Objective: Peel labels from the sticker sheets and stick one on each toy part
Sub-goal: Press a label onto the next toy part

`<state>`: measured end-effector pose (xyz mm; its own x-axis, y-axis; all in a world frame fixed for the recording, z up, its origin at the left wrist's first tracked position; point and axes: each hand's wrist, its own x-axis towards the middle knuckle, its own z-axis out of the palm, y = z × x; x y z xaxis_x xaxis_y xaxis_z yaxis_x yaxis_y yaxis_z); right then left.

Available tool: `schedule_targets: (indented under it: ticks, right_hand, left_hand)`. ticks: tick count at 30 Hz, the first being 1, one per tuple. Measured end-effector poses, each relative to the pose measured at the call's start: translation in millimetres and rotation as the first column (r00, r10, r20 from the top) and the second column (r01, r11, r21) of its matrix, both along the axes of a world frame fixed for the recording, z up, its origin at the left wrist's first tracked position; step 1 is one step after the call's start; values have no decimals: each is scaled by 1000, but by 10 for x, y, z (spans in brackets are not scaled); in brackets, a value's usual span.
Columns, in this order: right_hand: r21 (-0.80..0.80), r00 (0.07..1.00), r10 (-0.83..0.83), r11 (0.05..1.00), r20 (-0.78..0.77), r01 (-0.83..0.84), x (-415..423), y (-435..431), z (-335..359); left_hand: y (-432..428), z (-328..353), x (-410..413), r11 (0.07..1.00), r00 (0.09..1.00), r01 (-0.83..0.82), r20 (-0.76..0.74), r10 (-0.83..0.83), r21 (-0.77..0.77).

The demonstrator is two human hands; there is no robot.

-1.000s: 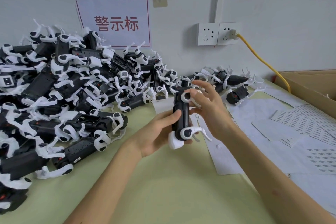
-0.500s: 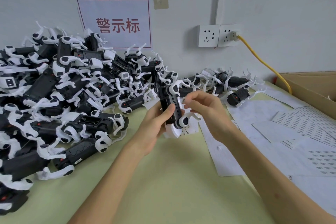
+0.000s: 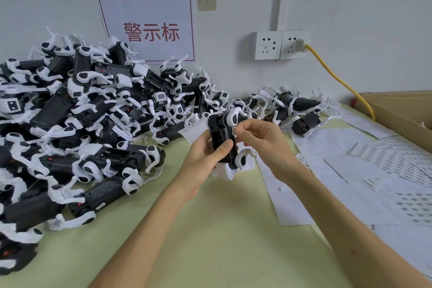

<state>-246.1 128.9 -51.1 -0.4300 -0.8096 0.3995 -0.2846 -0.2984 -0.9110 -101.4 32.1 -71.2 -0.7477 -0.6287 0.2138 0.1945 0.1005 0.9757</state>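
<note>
Black-and-white plastic heaped at far left: pile of toy parts (image 3: 81,124), dark bodies and white legs tangled, banked against the wall under a sign (image 3: 149,30) with red characters. Reaches rightward over the pale green counter (image 3: 222,241) to just beside the hands. At centre, above the counter, one toy part (image 3: 219,134) upright in the left hand (image 3: 203,156): fingers curled behind the black body, thumb pressed across its front, white legs sticking out top and bottom. Small white label (image 3: 233,130) pinched between thumb and forefinger of the right hand (image 3: 259,140), right at the part's upper right edge; cannot tell whether touching it. Behind, smaller cluster of toy parts (image 3: 301,112) against the wall, below twin sockets (image 3: 280,44) with a yellow cable (image 3: 339,79) plugged in. Further right, sticker sheets (image 3: 385,166) overlapping flat on the counter, apart from both hands. Cardboard box (image 3: 397,112) at the right edge.
</note>
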Motion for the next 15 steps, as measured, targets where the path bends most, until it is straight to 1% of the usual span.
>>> schedule_targets:
  ticks: [3,11,15]
  right_hand:
    - [1,1000,4,1000,-11,-4,-1,-6,-12]
    - [-5,1000,-4,1000,-8,4,14,-11,-13]
    - [-8,999,-17,1000,-30,16,27,-9,-2]
  left_hand:
    - [7,-12,0,1000,1000,-6,-21,6,1]
    - [-17,-37,-13,999,1000,-18,-23,17,-34]
    - [-37,-59,-27,998,999,-32,-22,31,-47]
